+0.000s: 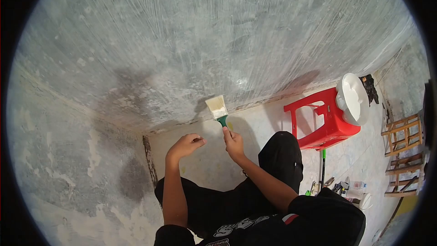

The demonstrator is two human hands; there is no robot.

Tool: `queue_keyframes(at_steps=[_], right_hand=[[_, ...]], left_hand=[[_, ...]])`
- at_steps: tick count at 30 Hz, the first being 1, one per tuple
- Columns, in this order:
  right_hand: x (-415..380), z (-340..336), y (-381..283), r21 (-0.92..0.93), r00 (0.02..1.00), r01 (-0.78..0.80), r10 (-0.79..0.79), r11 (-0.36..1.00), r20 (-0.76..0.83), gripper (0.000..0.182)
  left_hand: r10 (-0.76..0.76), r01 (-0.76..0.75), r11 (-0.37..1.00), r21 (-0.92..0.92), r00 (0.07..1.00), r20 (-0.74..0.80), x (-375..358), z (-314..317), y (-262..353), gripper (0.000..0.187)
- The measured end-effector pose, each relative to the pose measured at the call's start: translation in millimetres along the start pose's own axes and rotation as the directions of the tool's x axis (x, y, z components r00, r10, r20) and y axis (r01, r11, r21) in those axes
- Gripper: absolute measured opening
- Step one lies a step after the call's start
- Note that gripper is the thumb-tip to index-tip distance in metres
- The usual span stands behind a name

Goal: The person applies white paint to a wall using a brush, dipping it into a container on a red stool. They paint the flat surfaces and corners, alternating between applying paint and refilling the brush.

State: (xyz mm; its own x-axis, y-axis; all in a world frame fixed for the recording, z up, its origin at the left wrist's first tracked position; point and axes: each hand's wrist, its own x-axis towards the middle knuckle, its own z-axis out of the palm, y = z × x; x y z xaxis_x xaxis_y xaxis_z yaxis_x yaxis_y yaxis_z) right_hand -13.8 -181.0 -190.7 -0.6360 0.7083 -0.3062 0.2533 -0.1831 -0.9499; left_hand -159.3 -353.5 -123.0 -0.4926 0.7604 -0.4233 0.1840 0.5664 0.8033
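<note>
My right hand (pixel 234 144) is wrapped round the green handle of a paintbrush (pixel 217 108), its pale, paint-coated bristles pointing up toward the wall. The bristles overlap the lower part of the grey, streaky wall (pixel 218 41) in this view. To the left, my left hand (pixel 185 146) hangs in the air with its fingers curled inward and bent at the wrist; no object shows in it. Both forearms reach forward over my bent knees in black trousers.
A red plastic stool (pixel 334 120) stands to the right, with a white basin (pixel 354 99) of white paint on it. Bottles (pixel 358 185) and tools lie on the floor behind it. Wooden frames (pixel 403 136) are at far right. A patchy wall (pixel 77 164) closes the left side.
</note>
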Motion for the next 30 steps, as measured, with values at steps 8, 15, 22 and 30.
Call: queue_keyframes(at_steps=[8, 15, 22, 30], right_hand=[[13, 42, -145, 0.293, 0.854, 0.480, -0.517, 0.827, 0.059, 0.043], [53, 34, -116, 0.142, 0.875, 0.477, -0.483, 0.867, 0.013, 0.052], [26, -21, 10, -0.110, 0.996, -0.006, 0.015, 0.994, 0.085, 0.061], [-52, -266, -184, -0.404, 0.815, 0.486, -0.569, 0.775, -0.113, 0.039]], left_hand=[[0.385, -0.445, 0.725, -0.525, 0.895, -0.227, 1, -5, 86, 0.053], [0.339, -0.489, 0.808, -0.327, 0.841, -0.421, 37, 25, 103, 0.061], [0.095, -0.109, 0.994, 0.013, 0.918, 0.385, 28, 40, 57, 0.047], [0.275, -0.132, 0.949, -0.286, 0.790, 0.548, 2, 27, 104, 0.031]])
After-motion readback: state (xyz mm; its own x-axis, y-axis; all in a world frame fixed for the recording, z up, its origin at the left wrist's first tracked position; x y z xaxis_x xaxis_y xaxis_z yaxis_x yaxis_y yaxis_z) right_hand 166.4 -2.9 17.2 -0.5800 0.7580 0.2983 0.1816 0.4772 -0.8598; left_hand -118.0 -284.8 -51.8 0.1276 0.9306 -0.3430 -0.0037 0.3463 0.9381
